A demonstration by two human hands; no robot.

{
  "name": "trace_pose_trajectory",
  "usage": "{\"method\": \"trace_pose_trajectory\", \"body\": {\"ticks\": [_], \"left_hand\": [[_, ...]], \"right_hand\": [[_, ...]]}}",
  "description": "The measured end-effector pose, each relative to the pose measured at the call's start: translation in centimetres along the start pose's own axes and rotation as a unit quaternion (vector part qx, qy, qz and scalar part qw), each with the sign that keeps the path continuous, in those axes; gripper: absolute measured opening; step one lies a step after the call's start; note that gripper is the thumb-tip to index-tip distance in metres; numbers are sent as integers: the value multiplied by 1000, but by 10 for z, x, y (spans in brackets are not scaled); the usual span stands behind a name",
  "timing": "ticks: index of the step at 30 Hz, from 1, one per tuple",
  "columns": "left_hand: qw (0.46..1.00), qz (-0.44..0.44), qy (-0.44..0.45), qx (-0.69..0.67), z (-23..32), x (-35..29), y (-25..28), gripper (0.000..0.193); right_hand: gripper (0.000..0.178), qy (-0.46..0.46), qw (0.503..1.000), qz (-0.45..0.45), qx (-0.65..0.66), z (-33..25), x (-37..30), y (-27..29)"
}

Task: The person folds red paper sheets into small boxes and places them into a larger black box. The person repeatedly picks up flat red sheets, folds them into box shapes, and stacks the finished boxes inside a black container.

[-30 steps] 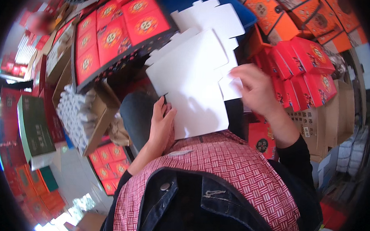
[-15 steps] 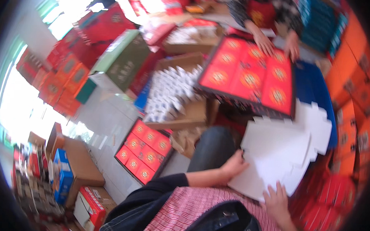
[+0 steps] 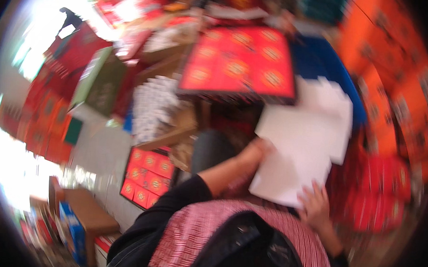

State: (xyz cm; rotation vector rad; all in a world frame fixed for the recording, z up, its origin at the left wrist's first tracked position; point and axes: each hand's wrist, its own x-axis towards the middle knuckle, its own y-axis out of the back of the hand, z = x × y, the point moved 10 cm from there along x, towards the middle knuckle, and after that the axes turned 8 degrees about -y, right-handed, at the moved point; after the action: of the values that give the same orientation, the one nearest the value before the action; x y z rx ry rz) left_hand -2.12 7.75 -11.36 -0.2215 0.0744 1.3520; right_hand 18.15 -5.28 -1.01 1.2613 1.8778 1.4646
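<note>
A flat white cardboard blank (image 3: 297,137) with notched edges lies tilted across my lap, with more than one layer perhaps. At its left edge, my left hand (image 3: 258,152) grips the cardboard, its fingers partly hidden and blurred. My right hand (image 3: 314,207) rests on the lower right edge with the fingers spread. Just beyond the blank is a dark-rimmed tray box (image 3: 238,65) filled with red square packs bearing gold round marks. A co-worker's hand (image 3: 289,24) shows blurred at that box's far right corner.
A similar red box (image 3: 147,178) sits on the floor to the left. Beside my knee, an open carton (image 3: 168,137) holds many white pieces. A blue bin (image 3: 324,59) stands behind the blank. Orange cartons (image 3: 392,89) are stacked at the right, red packs (image 3: 376,193) below them.
My view has swung, so most things sit farther left and higher. Both my hands stay at the blank. The co-worker's hands have moved from the red packs toward the box's far edge.
</note>
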Motion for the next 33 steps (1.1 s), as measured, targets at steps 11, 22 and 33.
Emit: {"method": "trace_pose_trajectory", "body": {"ticks": [11, 22, 33], "left_hand": [[991, -48, 62, -106, 11, -19, -60, 34], [991, 76, -68, 81, 25, -18, -9, 53], [708, -400, -441, 380, 98, -118, -136, 60]], "right_hand": [[32, -88, 993, -1, 81, 19, 11, 54], [24, -39, 990, 124, 49, 68, 83, 114], [32, -16, 975, 211, -73, 130, 224, 55]]}}
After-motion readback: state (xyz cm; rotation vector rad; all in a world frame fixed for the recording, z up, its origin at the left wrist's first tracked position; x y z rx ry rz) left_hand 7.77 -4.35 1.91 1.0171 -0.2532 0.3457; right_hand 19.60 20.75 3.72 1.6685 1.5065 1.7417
